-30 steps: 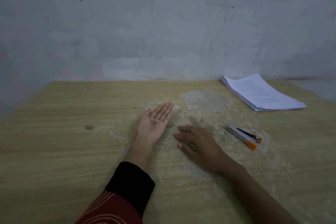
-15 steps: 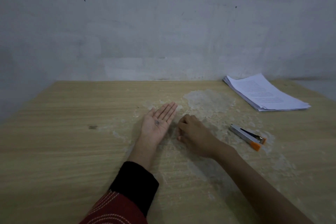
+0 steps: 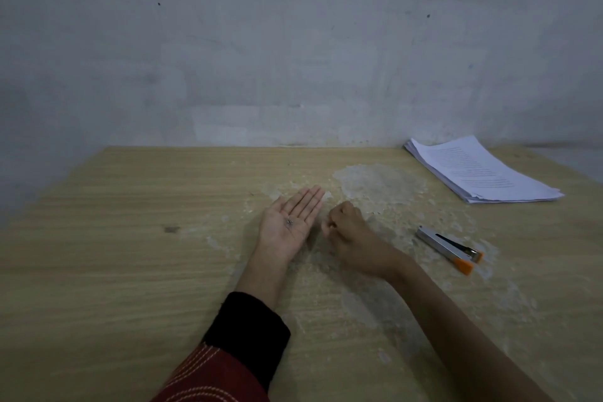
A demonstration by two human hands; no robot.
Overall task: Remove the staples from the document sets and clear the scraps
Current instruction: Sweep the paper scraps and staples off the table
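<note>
Wooden table (image 3: 130, 271) bears the left hand (image 3: 286, 233) palm up, fingers straight, staples (image 3: 289, 222) on its palm; right hand (image 3: 347, 232) just beside, fingers curled, contents unclear; papers (image 3: 483, 173) lie far right.

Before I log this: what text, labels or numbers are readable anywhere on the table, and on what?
Paper stack: printed lines on top, too small and blurred to read.
Stapler: no label or brand visible.
Nothing else in view carries readable text.
</note>
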